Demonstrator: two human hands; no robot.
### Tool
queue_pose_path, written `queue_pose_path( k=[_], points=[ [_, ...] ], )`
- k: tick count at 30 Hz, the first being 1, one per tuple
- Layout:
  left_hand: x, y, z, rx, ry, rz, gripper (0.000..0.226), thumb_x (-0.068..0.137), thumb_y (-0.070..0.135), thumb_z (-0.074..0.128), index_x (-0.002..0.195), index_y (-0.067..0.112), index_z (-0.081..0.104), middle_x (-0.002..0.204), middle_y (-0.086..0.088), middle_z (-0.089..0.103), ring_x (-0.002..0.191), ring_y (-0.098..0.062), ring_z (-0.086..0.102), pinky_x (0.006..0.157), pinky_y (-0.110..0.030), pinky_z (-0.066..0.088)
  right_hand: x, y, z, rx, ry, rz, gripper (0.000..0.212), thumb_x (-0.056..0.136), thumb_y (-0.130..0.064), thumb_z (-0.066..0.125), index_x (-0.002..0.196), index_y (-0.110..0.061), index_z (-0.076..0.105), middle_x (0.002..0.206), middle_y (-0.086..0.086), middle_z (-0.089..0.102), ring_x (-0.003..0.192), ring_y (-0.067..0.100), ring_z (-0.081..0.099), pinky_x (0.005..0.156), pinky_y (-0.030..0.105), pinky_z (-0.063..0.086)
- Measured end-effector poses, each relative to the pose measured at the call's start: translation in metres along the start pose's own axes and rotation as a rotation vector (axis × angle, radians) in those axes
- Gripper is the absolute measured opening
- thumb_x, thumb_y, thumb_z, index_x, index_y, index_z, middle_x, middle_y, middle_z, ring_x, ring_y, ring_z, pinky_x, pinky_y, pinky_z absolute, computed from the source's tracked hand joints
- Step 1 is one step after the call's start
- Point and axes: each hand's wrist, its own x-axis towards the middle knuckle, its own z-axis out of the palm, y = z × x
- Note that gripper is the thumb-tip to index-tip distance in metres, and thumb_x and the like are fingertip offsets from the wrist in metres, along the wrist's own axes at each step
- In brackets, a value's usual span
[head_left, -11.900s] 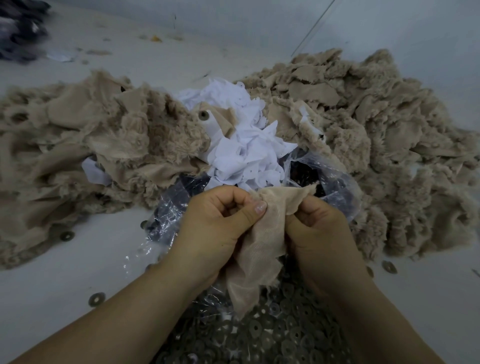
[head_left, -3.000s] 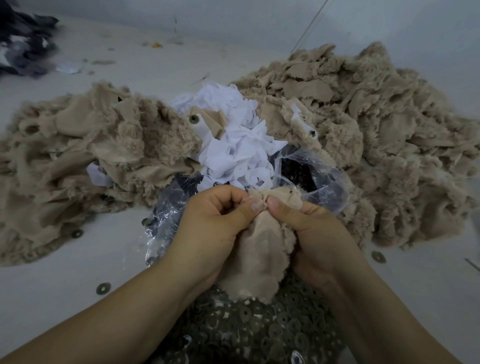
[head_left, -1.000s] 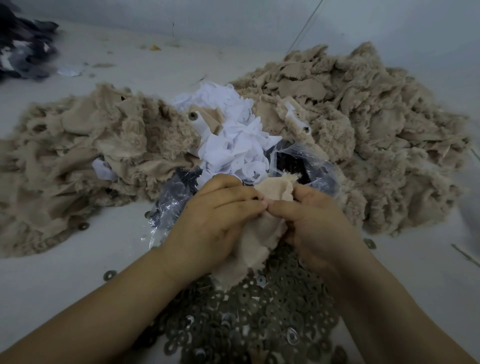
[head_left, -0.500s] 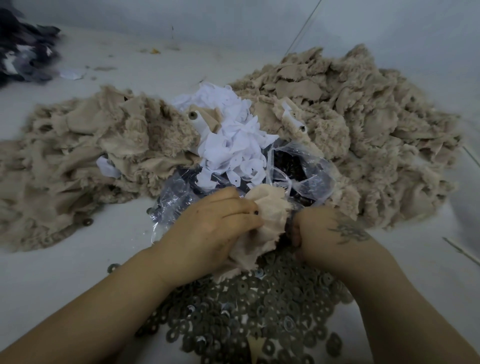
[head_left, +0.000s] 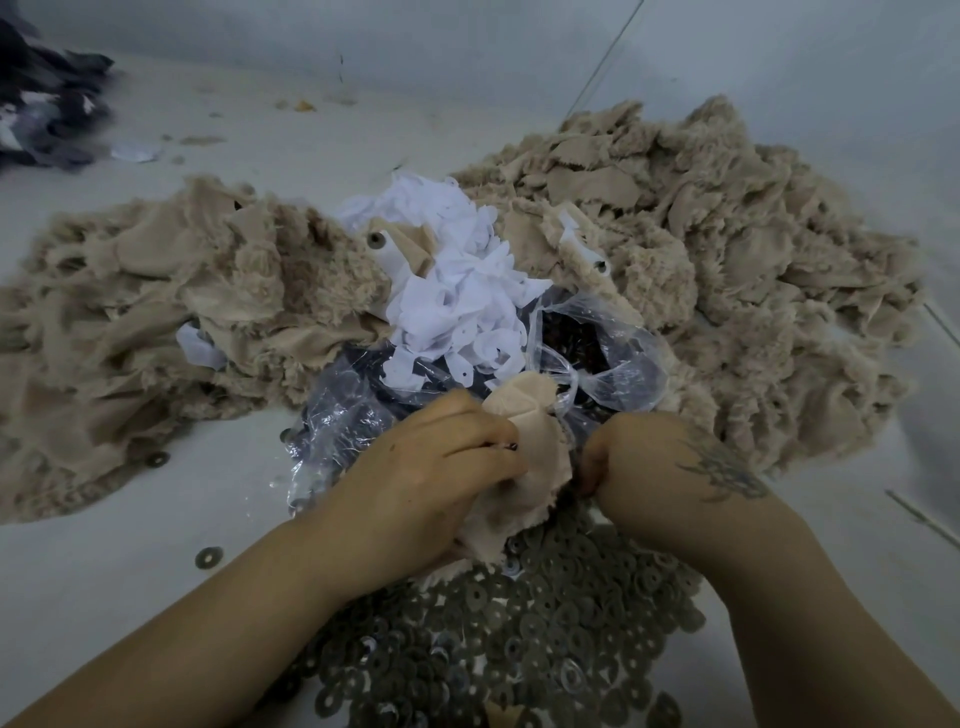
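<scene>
L hand (head_left: 436, 467) grips tan cloth (head_left: 524, 431), centre, over washers (head_left: 519, 623). R hand (head_left: 660, 467) just right of it; fingers hidden, grip can't tell. Fleece (head_left: 753, 260) crowds the far side; bare table (head_left: 104, 545) near left.

No words, labels, brands, numbers or signs can be read anywhere. The dark tattoo (head_left: 723, 470) on the back of the right hand (head_left: 660, 462) is a blurred pattern with no legible letters.

Head-worn wide view, forward and down, close above hands (head_left: 431, 467)
</scene>
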Motion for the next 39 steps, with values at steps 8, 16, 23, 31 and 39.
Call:
queue_pose_path(
  k=[8,16,23,31,39],
  points=[
    [-0.001,-0.002,0.000,-0.076,-0.124,-0.029,0.023,0.090,-0.014,0.054,0.097,-0.004,0.072,0.102,-0.014,0.069,0.084,-0.032,0.059,0.070,-0.042,0.049,-0.003,-0.002,-0.003,0.083,-0.049,-0.072,0.019,0.089,-0.013,0.062,0.097,-0.014,0.080,0.094,0.006,0.076,0.087,0.023,0.069,0.074,0.027,0.056],
    [-0.001,-0.003,0.001,-0.090,-0.134,-0.020,0.024,0.086,-0.017,0.057,0.098,-0.004,0.073,0.102,-0.014,0.069,0.084,-0.033,0.062,0.070,-0.043,0.051,-0.001,0.000,-0.001,0.141,-0.038,-0.071,0.012,0.081,-0.019,0.070,0.086,-0.014,0.080,0.083,0.006,0.076,0.079,0.022,0.069,0.069,0.029,0.059],
    [0.000,-0.005,0.002,-0.104,-0.089,-0.027,0.022,0.084,-0.016,0.063,0.099,-0.004,0.073,0.102,-0.011,0.071,0.086,-0.030,0.063,0.073,-0.042,0.051,-0.005,-0.004,-0.017,0.221,0.168,-0.068,0.019,0.094,-0.027,0.062,0.089,-0.020,0.079,0.082,-0.002,0.075,0.078,0.017,0.069,0.067,0.021,0.051],
    [0.008,0.000,-0.002,-0.054,0.055,-0.123,0.016,0.090,0.011,0.066,0.101,0.002,0.073,0.090,-0.003,0.072,0.084,-0.012,0.062,0.080,-0.018,0.048,-0.001,-0.034,0.012,0.901,0.748,-0.276,0.013,0.078,-0.006,0.082,0.087,-0.016,0.081,0.076,-0.008,0.076,0.074,0.000,0.070,0.068,0.014,0.056],
    [0.008,0.005,-0.003,-0.151,0.273,-0.400,0.014,0.080,0.034,0.069,0.090,0.027,0.062,0.095,0.012,0.063,0.077,0.000,0.063,0.068,-0.009,0.048,0.001,-0.034,0.015,1.030,0.667,-0.361,0.013,0.085,-0.008,0.075,0.094,-0.016,0.080,0.085,-0.009,0.077,0.081,-0.002,0.071,0.074,0.015,0.056]
  ],
)
